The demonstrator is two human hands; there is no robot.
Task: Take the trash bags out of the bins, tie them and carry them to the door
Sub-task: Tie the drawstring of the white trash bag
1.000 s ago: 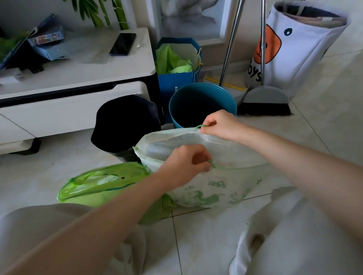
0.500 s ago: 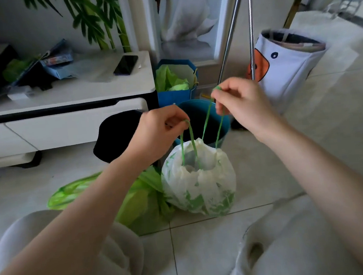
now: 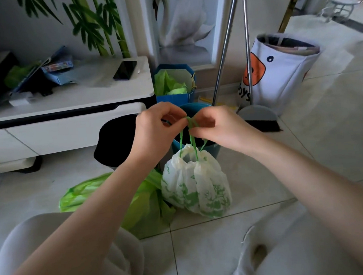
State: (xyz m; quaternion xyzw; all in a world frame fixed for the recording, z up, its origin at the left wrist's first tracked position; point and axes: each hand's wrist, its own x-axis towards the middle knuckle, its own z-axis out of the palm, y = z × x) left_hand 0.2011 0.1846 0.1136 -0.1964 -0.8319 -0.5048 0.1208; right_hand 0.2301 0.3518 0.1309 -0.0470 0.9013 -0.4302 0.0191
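Plastic of the white bag (image 3: 194, 185) looks thin, soft and light, so I judge it would tear if gripped by its body; the green drawstrings (image 3: 193, 140) are the place to hold. The bag sits on the floor (image 3: 310, 170) just near of the blue bin (image 3: 210, 150), right of a green bag (image 3: 119, 193). Its gathered mouth points up, long axis about upright. Left hand (image 3: 156, 130) and right hand (image 3: 217, 126) are both pinched on the drawstrings, close together.
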